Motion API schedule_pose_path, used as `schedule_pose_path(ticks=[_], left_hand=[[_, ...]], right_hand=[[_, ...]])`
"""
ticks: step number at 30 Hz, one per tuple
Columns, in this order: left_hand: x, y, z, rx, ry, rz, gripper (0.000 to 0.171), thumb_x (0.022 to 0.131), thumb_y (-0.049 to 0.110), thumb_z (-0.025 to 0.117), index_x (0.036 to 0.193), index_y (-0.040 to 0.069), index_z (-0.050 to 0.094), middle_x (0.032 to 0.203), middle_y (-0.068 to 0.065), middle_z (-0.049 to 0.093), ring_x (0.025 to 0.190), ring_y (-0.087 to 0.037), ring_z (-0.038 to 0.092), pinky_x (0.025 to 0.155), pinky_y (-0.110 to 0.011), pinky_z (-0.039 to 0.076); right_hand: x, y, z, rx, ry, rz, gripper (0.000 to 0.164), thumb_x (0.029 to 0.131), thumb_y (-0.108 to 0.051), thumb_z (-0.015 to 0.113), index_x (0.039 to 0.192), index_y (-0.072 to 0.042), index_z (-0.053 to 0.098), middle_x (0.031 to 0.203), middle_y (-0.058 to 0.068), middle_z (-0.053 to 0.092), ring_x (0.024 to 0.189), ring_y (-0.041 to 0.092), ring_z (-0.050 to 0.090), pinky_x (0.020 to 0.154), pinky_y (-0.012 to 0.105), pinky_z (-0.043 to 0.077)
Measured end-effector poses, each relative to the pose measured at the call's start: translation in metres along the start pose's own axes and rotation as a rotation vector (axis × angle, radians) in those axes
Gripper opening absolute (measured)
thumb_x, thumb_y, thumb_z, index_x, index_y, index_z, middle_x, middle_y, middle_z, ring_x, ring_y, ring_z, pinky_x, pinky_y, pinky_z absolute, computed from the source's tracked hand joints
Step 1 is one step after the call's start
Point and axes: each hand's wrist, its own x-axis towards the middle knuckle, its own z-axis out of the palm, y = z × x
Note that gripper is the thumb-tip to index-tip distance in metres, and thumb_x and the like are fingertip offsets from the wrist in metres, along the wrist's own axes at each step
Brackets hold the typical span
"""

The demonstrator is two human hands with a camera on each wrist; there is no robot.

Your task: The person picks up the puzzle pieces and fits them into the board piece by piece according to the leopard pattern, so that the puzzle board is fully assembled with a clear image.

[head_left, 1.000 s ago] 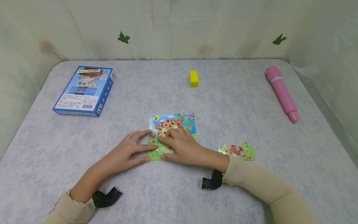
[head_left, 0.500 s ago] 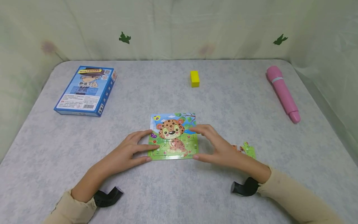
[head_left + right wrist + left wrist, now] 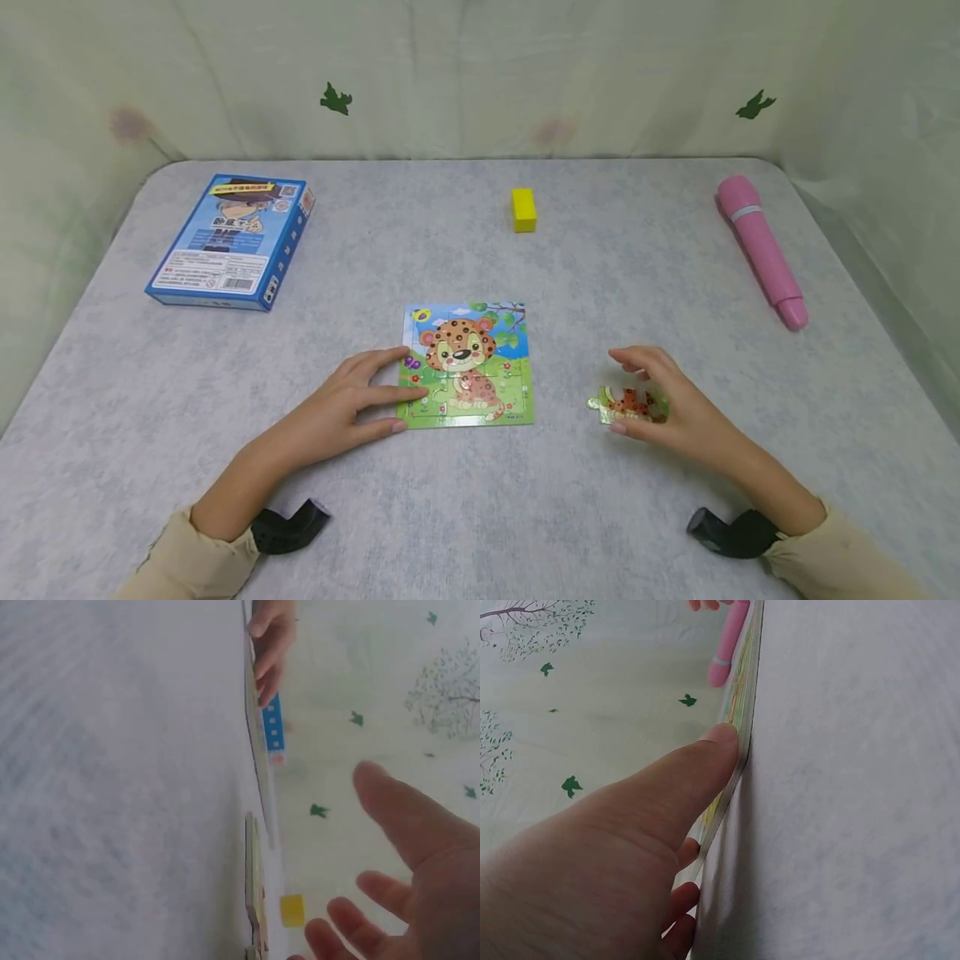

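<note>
A square jigsaw puzzle [image 3: 491,400] with a cartoon leopard on it lies flat at the middle of the table. My left hand [image 3: 348,404] rests at its left side, fingers spread and fairly straight, fingertips on the border. Seen edge-on in the left wrist view, the puzzle [image 3: 744,705] has my left thumb [image 3: 721,735] against its edge. To the right, my right hand [image 3: 686,408] is over several loose puzzle pieces [image 3: 611,406], thumb and fingers apart and partly covering them. In the right wrist view a gap shows between that hand [image 3: 427,877] and the pieces [image 3: 255,874].
A blue printed box [image 3: 225,242] lies at the back left. Toward the back middle stands a yellow block [image 3: 523,210]. A pink rod with a rounded head [image 3: 761,250] lies at the right. Pale curtains [image 3: 480,75] hang behind the table.
My right hand has lifted off the puzzle and moved right to the loose pieces, uncovering the leopard picture. The left hand stays at the puzzle's left edge.
</note>
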Motion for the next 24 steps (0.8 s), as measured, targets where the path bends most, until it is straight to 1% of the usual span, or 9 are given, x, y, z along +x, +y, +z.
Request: schedule_pose_path(ticks=[3,7,10,12,14,17,19,21,24], left_hand=[[0.0,0.0,0.0,0.003,0.0,-0.001,0.039,0.082,0.036,0.065,0.121,0.03,0.059,0.143,-0.006,0.027,0.128,-0.032,0.021,0.098,-0.053,0.019],[0.001,0.0,0.0,0.0,0.002,0.002,0.039,0.082,0.035,0.065,0.12,0.029,0.06,0.142,-0.006,0.028,0.128,-0.032,0.021,0.098,-0.053,0.02],[0.001,0.0,0.0,-0.002,0.006,0.006,0.039,0.081,0.035,0.066,0.119,0.029,0.06,0.142,-0.006,0.029,0.127,-0.032,0.022,0.098,-0.053,0.02],[0.001,0.0,0.0,-0.001,0.008,0.01,0.039,0.081,0.034,0.066,0.119,0.028,0.06,0.142,-0.007,0.029,0.127,-0.032,0.022,0.098,-0.053,0.02],[0.001,0.0,0.0,-0.001,0.01,0.013,0.039,0.081,0.034,0.066,0.119,0.028,0.061,0.141,-0.007,0.029,0.127,-0.032,0.023,0.098,-0.053,0.02],[0.001,0.0,0.0,-0.001,0.009,0.013,0.039,0.081,0.033,0.066,0.119,0.028,0.06,0.142,-0.007,0.029,0.127,-0.032,0.023,0.098,-0.053,0.02],[0.001,0.001,0.0,0.0,0.008,0.012,0.038,0.081,0.034,0.066,0.119,0.028,0.06,0.141,-0.007,0.029,0.127,-0.032,0.022,0.098,-0.053,0.02],[0.001,0.001,0.0,0.001,0.008,0.013,0.038,0.082,0.034,0.066,0.119,0.028,0.06,0.141,-0.007,0.029,0.127,-0.032,0.022,0.098,-0.053,0.02],[0.001,0.001,0.0,0.004,0.01,0.014,0.038,0.082,0.034,0.066,0.119,0.028,0.06,0.141,-0.007,0.029,0.127,-0.032,0.023,0.098,-0.053,0.019]], right_hand=[[-0.004,0.009,-0.002,-0.031,-0.06,0.047,0.074,0.072,-0.018,0.076,0.135,-0.01,0.037,0.129,0.003,0.037,0.108,0.018,0.041,0.087,0.024,0.037],[-0.005,0.015,-0.004,-0.091,-0.145,0.096,0.072,0.077,-0.032,0.071,0.136,-0.013,0.035,0.13,0.002,0.036,0.113,0.017,0.038,0.089,0.035,0.037],[-0.006,0.017,-0.005,-0.128,-0.182,0.115,0.072,0.077,-0.037,0.069,0.136,-0.012,0.036,0.131,0.005,0.036,0.115,0.02,0.036,0.09,0.043,0.035],[-0.006,0.018,-0.006,-0.153,-0.193,0.115,0.071,0.077,-0.037,0.069,0.134,-0.01,0.038,0.129,0.006,0.037,0.114,0.021,0.036,0.089,0.046,0.036],[-0.006,0.019,-0.006,-0.186,-0.192,0.099,0.068,0.077,-0.035,0.07,0.133,-0.009,0.041,0.126,0.006,0.039,0.112,0.021,0.037,0.086,0.044,0.038],[-0.007,0.02,-0.005,-0.228,-0.179,0.046,0.062,0.077,-0.03,0.071,0.13,-0.008,0.046,0.12,0.004,0.042,0.101,0.017,0.039,0.076,0.033,0.042],[-0.006,0.021,-0.004,-0.251,-0.17,0.01,0.06,0.077,-0.027,0.072,0.129,-0.009,0.049,0.116,0.002,0.043,0.095,0.014,0.038,0.07,0.027,0.041],[-0.007,0.021,-0.003,-0.266,-0.161,-0.013,0.058,0.076,-0.025,0.072,0.128,-0.01,0.05,0.113,0.0,0.044,0.091,0.012,0.037,0.067,0.025,0.038],[-0.007,0.02,-0.001,-0.275,-0.146,-0.018,0.057,0.076,-0.024,0.072,0.127,-0.011,0.051,0.111,-0.002,0.046,0.094,0.012,0.038,0.071,0.028,0.035]])
